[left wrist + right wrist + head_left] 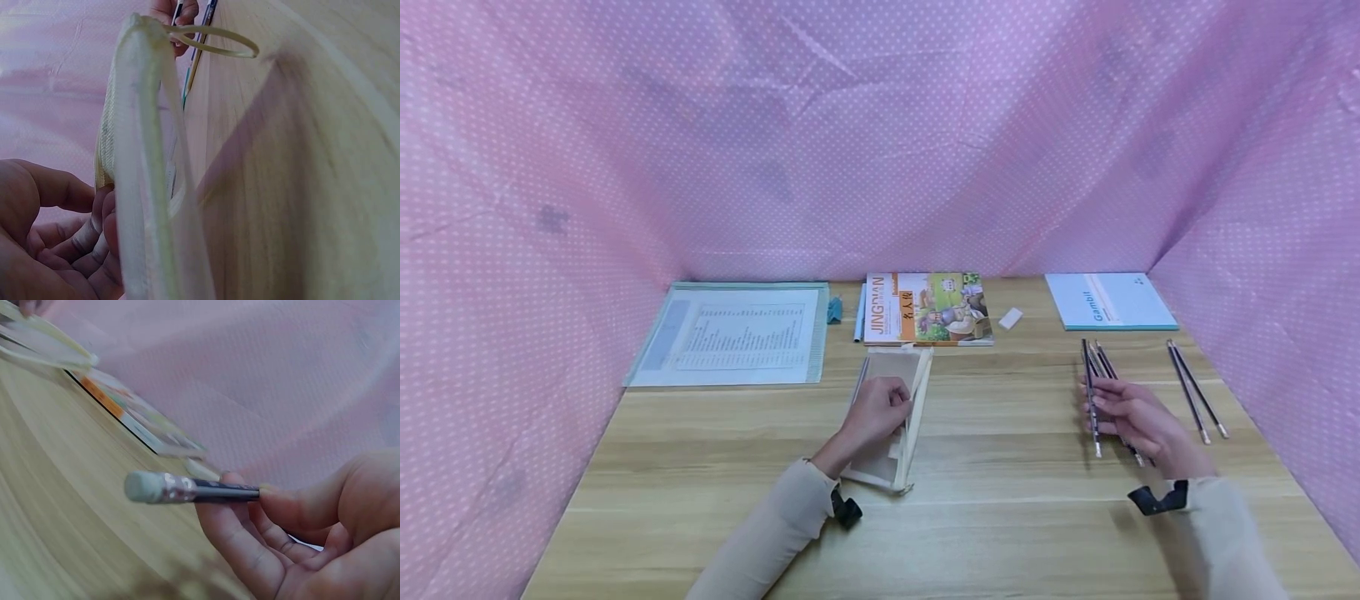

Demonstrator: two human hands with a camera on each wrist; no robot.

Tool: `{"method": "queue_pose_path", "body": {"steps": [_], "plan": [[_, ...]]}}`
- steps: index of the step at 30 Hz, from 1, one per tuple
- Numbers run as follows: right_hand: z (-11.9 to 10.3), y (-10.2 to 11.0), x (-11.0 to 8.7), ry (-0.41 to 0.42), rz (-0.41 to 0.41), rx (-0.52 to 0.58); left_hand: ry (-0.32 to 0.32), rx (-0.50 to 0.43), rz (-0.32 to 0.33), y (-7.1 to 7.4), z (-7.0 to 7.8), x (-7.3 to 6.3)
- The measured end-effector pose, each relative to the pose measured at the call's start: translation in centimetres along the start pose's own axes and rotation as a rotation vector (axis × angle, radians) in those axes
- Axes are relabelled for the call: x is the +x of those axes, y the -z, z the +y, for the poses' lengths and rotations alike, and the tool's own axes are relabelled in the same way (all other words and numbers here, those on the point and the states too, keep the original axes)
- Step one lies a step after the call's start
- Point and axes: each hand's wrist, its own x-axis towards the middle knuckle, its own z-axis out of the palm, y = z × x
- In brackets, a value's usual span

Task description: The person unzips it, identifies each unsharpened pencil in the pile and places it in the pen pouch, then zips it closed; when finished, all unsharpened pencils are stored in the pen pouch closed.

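My left hand (877, 408) pinches the zip edge of a see-through mesh pencil pouch (891, 364) with cream trim. In the left wrist view the pouch (140, 156) stands on edge, a cord loop (231, 39) at its far end. A thin dark strip shows along its left side in the head view. My right hand (1138, 421) holds a dark pencil (1086, 367) between thumb and fingers. Its white eraser end (144, 487) points toward the wrist camera. Several more dark pencils (1105, 360) lie just under that hand, partly hidden by it.
Two pencils (1197, 390) lie farther right. Along the back are a printed sheet in a clear zip folder (737, 337), a small blue item (834, 310), picture-covered books (928, 308), a white eraser (1011, 318) and a light-blue Gambit notebook (1112, 300). Pink dotted cloth (880, 142) surrounds the table.
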Motion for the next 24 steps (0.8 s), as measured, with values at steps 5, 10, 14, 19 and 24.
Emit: {"method": "queue_pose_path", "body": {"steps": [5,10,14,19,24], "plan": [[0.9,-1.7,1.2,-0.018,-0.036,-0.020,0.006,0.002,-0.002,0.0,0.0,0.1],[1.8,-3.4,2.3,-0.041,-0.080,-0.028,-0.005,0.004,0.004,0.1,0.0,0.1],[2.6,-4.5,3.0,-0.065,-0.070,-0.021,-0.009,0.005,0.010,0.0,0.1,0.1],[3.5,-6.0,4.0,-0.086,-0.060,-0.079,-0.014,0.012,0.016,0.0,0.2,0.0],[4.3,-7.3,5.0,-0.130,-0.049,-0.151,-0.018,0.013,0.024,-0.1,0.2,0.0]]}}
